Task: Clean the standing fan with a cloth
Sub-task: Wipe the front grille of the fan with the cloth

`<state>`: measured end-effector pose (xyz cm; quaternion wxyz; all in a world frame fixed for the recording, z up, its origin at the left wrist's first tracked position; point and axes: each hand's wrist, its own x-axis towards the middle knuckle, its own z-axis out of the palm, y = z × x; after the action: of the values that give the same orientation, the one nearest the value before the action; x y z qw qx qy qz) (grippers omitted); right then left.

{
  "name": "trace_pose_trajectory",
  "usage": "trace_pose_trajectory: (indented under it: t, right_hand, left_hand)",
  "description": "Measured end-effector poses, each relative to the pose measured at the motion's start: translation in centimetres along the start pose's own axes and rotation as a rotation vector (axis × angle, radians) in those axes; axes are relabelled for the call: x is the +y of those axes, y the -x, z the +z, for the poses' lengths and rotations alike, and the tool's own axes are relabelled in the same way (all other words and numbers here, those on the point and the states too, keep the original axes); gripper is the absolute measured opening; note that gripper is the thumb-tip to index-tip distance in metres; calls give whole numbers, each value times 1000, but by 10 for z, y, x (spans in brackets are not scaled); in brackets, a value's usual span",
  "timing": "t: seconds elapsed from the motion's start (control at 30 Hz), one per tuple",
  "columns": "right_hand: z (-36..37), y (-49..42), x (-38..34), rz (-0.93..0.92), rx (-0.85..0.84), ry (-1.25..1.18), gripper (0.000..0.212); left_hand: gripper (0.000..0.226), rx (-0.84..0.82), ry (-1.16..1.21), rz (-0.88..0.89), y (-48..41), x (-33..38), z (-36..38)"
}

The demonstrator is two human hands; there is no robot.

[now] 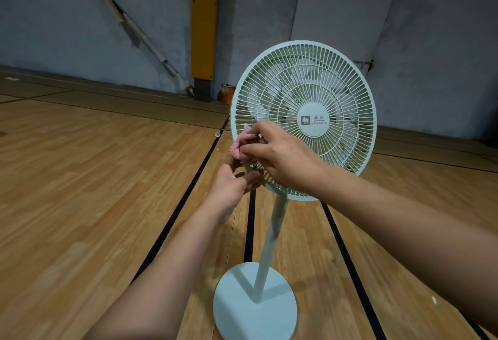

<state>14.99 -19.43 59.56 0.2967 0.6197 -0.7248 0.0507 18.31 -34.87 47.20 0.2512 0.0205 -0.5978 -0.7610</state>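
Note:
A pale green standing fan (323, 89) stands in front of me, with a round grille, a thin pole (272, 234) and a round base (242, 310). My right hand (283, 156) pinches a small pink cloth (241, 143) against the lower left rim of the grille. Just below it, my left hand (233, 186) grips the bottom left edge of the grille with curled fingers. Most of the cloth is hidden under my right fingers.
The floor is wood (94, 178) with black lines. A grey wall runs behind, with a yellow padded post (204, 38), a slanted pipe (134, 30), a leaning white board (339, 22) and a small brown jar (226, 93) at the wall's foot.

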Motion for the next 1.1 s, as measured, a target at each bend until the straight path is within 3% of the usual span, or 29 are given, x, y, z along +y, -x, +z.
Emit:
trace_pose_trajectory:
  t: [0.2,0.43,0.53,0.67,0.83,1.1]
  right_hand:
    - [-5,6,17,-5,5,73,37]
    - [-25,29,50,102,66,106,30]
    - [-32,37,61,166,93,106,40]
    - [-28,37,64,229,129,134,32]
    - [-18,17,46,187,183,84,22]
    - [-9,-33,6,46,170,56,25]
  left_hand:
    - [62,-29,20,-22,3,5,-2]
    - [50,-29,-24,-38,4,6,-4]
    - [51,-34,-26,-36,4,7,-4]
    - [50,-35,-38,-18,4,7,-3]
    - [55,-36,-29,-13,5,9,-5]
    - [69,-13,-36,-2,6,12,-1]
